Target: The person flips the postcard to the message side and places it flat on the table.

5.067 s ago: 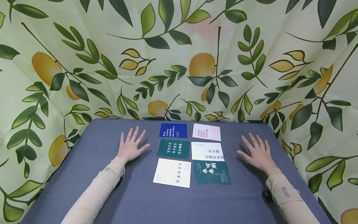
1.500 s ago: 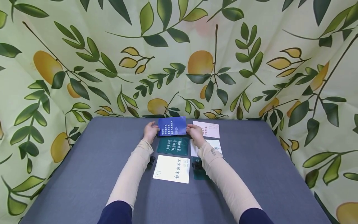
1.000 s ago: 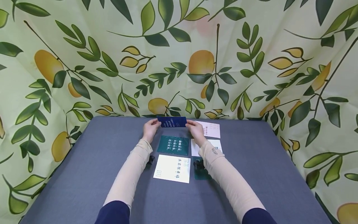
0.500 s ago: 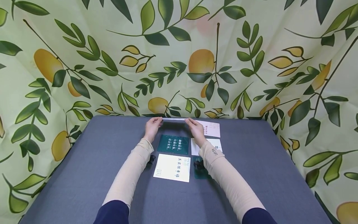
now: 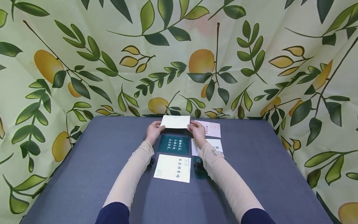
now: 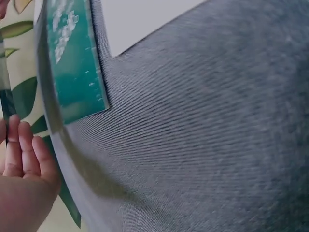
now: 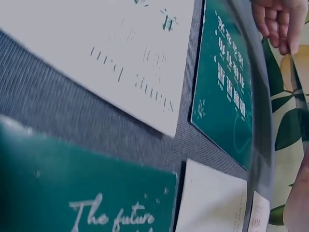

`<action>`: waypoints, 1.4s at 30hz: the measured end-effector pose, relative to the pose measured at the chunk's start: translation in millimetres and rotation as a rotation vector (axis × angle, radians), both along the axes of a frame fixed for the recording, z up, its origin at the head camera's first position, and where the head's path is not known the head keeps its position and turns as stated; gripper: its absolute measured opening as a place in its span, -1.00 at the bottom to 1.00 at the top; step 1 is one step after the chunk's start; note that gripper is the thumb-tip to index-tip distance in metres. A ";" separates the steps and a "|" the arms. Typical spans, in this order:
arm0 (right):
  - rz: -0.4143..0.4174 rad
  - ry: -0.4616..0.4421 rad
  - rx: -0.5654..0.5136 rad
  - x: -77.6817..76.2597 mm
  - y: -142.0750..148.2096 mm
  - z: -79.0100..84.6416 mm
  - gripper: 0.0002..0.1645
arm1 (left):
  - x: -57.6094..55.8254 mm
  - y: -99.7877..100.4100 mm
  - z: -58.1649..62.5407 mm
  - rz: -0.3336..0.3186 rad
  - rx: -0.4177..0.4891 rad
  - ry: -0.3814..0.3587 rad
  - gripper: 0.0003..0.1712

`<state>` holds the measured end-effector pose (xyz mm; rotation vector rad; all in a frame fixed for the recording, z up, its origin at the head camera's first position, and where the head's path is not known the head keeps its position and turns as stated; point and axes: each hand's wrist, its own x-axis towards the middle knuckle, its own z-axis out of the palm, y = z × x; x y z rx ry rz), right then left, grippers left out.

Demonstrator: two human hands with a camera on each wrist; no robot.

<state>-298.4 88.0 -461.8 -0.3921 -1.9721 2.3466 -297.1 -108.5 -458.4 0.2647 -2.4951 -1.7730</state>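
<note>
Both hands hold one card (image 5: 175, 122) by its two short sides, above the far edge of the table; its plain white side faces up. At its left edge, my left hand (image 5: 154, 132) pinches it with thumb and fingers; my right hand (image 5: 197, 132) pinches the right edge. In the right wrist view the held card (image 7: 302, 104) is seen nearly edge-on. Just below it lies a dark green card (image 5: 173, 145) with white writing. A pale pink card (image 5: 211, 129) lies beside the right hand, partly covered by it.
Nearer lie a cream card (image 5: 172, 168) with dark writing, a white card (image 5: 216, 145) and another green card (image 5: 199, 172), the last two partly hidden by the right arm. The grey-blue cloth table (image 5: 84, 171) meets a leaf-patterned curtain (image 5: 179, 56) behind.
Both hands have come inward from lying flat on the table and picked up the blue card. It has tipped edge-on and turned over, from its blue face to its white back.
</note>
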 end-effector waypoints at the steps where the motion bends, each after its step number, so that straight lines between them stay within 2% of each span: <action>1: -0.003 -0.002 0.016 -0.3 -0.6 -1.2 -0.55 | 0.2 0.5 -1.3 -0.002 -0.046 -0.002 -0.55; 3: 0.004 -0.005 0.076 -0.6 -2.1 -3.4 -0.54 | 0.5 1.7 -3.3 -0.006 -0.122 -0.009 -0.55; 6: 0.028 -0.021 0.236 -0.3 -3.5 -6.6 -0.52 | 0.7 3.8 -5.7 -0.009 -0.215 -0.034 -0.55; 10: 0.052 -0.039 0.413 0.7 -3.8 -9.8 -0.51 | -0.2 6.6 -8.4 -0.010 -0.278 -0.085 -0.57; 14: 0.087 -0.035 0.544 -1.1 -2.9 -12.3 -0.51 | -1.9 9.2 -5.6 -0.019 -0.329 -0.116 -0.61; 18: 0.163 -0.063 0.671 -4.5 -0.1 -14.9 -0.52 | -1.9 11.5 -2.7 -0.027 -0.377 -0.128 -0.67; 23: 0.254 -0.088 0.681 -10.0 6.5 -18.1 -0.58 | -4.0 11.3 -6.2 -0.005 -0.368 -0.153 -0.70; 26: 0.270 -0.091 0.722 -10.9 7.7 -21.5 -0.61 | -9.5 9.3 -14.4 -0.010 -0.355 -0.170 -0.69; 27: 0.280 -0.093 0.748 -10.4 6.9 -22.5 -0.60 | -16.6 5.7 -27.7 -0.007 -0.351 -0.134 -0.69; 30: 0.300 -0.076 0.850 -6.8 3.6 -24.6 -0.57 | -19.5 5.3 -33.5 -0.001 -0.357 -0.135 -0.70; 33: 0.306 -0.055 0.902 -4.6 0.4 -24.1 -0.56 | -16.6 5.6 -29.7 0.001 -0.350 -0.119 -0.72; 34: 0.304 -0.048 0.916 -4.2 -0.3 -23.6 -0.56 | -9.4 8.6 -17.5 0.000 -0.361 -0.147 -0.73; 39: 0.320 -0.047 0.935 -4.0 0.6 -20.2 -0.59 | 0.4 10.3 -11.8 -0.016 -0.448 -0.091 -0.76; 42: 0.322 -0.056 0.920 -5.6 2.9 -18.5 -0.59 | 2.3 11.2 -11.3 -0.023 -0.462 -0.076 -0.76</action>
